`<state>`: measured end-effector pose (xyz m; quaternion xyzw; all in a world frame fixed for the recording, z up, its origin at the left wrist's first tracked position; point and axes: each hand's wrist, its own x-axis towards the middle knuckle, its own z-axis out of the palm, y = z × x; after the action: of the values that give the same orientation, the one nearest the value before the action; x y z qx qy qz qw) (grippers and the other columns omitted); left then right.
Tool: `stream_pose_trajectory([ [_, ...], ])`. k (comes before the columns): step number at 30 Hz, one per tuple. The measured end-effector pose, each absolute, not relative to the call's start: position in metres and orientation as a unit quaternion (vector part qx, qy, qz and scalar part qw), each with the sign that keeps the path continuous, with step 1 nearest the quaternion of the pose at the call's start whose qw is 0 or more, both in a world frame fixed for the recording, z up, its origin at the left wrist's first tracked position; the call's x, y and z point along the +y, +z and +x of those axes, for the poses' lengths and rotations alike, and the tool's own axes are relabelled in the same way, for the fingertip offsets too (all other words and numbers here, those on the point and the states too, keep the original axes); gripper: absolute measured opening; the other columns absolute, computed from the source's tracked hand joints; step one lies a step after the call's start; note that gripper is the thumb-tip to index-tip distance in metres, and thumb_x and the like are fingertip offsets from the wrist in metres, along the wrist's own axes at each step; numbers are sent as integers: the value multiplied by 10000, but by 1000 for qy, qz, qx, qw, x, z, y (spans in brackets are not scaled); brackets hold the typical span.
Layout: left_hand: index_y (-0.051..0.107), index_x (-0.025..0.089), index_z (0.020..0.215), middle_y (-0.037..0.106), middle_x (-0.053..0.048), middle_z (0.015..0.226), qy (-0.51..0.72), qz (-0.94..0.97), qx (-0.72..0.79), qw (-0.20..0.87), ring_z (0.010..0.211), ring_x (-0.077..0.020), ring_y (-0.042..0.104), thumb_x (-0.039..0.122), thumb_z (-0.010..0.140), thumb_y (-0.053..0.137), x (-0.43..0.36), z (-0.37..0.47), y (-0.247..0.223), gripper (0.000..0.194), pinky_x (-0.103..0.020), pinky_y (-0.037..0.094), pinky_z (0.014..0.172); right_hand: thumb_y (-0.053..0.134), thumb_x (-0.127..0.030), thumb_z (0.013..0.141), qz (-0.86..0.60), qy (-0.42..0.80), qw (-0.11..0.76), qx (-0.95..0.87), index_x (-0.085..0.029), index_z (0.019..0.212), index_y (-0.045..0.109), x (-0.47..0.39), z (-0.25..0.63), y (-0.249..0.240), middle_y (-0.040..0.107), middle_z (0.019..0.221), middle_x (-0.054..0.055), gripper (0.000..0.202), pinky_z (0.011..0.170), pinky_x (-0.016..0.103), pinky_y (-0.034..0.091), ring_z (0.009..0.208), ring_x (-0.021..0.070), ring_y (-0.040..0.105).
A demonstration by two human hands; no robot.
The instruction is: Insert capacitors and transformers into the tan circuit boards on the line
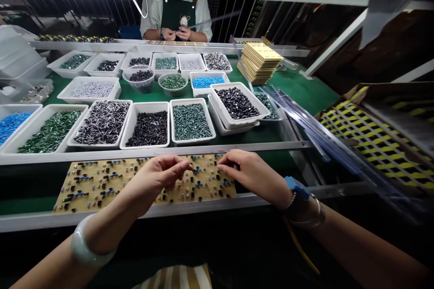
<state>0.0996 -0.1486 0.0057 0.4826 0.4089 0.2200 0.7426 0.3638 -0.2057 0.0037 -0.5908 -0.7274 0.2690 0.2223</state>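
Observation:
A tan circuit board panel (115,176) carrying rows of small black, blue and silver parts lies along the metal rail in front of me. Over its middle is my left hand (167,172), thumb and forefinger pinched; whatever sits between the tips is too small to make out. My right hand (252,171) hovers at the panel's right end with its fingertips pressed together, and what they hold is also hidden. Beyond the hands stand a tray of green-banded components (191,121) and a tray of black components (146,125).
Several more white part bins (100,123) fill the green bench. A stack of bare boards (259,61) stands at the back right, near clear plastic tubes (298,115). Yellow-and-black boards (376,135) lie at right. Across the bench a co-worker (176,20) has both hands together.

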Motion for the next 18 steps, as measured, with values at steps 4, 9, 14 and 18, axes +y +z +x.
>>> stream_pose_trajectory([
  [4,773,191,1099,682,-44,889,206,521,394,728,619,-54,423,551,833,766,-149,98,6,448,-156,306,549,660,-155,968,-568,239,220,-756,-148,909,674,-205,364,3,681,910,38,61,774,285,454,871,183,633],
  [9,763,181,993,708,-44,878,188,537,420,707,617,-70,427,554,788,801,-152,97,7,427,-176,290,538,628,-134,987,-555,213,203,-778,-138,935,653,-207,362,4,656,937,55,59,812,312,473,901,203,626],
  [14,771,159,880,683,-23,745,195,554,433,684,593,-83,473,542,743,833,-151,97,10,412,-185,317,527,613,-131,991,-546,185,192,-794,-133,950,648,-208,359,1,640,942,68,54,837,346,489,909,223,620],
  [18,788,173,1015,766,-84,1001,207,598,397,665,904,-201,675,486,816,780,-151,96,9,371,-249,494,774,570,-135,1008,-537,187,184,-802,-119,967,673,-209,358,1,638,950,87,112,848,364,494,910,232,618],
])
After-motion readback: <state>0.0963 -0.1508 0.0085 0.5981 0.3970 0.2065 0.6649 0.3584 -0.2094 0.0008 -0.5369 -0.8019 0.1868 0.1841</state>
